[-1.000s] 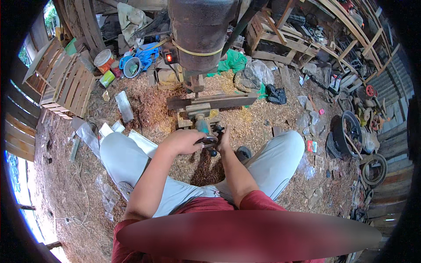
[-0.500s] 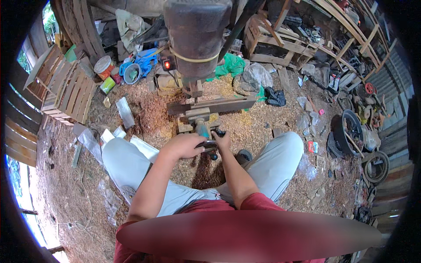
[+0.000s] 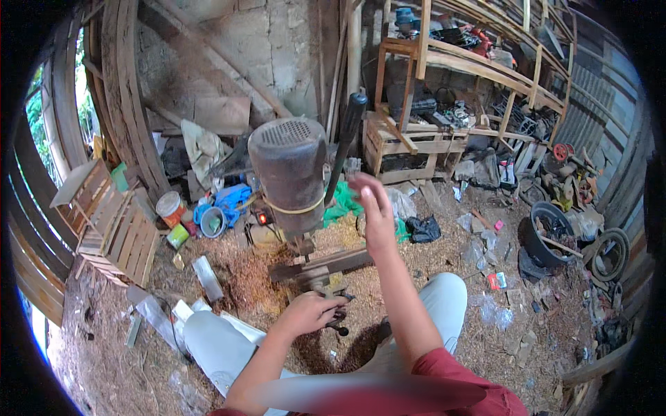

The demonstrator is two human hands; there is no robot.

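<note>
In front of me stands a machine with a dark motor housing (image 3: 288, 177), a yellow band around it and a lit red switch (image 3: 261, 218) on its side. A long black lever (image 3: 345, 142) rises beside the motor. Under the motor a dark wooden bar (image 3: 350, 262) lies across the vise. My left hand (image 3: 309, 313) is closed over the handwheel (image 3: 340, 315) at the near end, hiding much of it. My right hand (image 3: 377, 220) is raised in the air to the right of the motor, fingers apart and holding nothing, short of the lever.
Wood shavings cover the floor around the machine. On the left are a slatted wooden crate (image 3: 118, 239), a paint bucket (image 3: 171, 208) and a blue-grey pail (image 3: 212, 221). A black tub (image 3: 551, 225) and a tire (image 3: 610, 253) sit at right; a wooden shelf (image 3: 479, 66) stands behind.
My right hand has let go of the control by the handwheel and risen up and forward toward the lever. The left hand stays at the handwheel. The view has tilted up, showing more wall.
</note>
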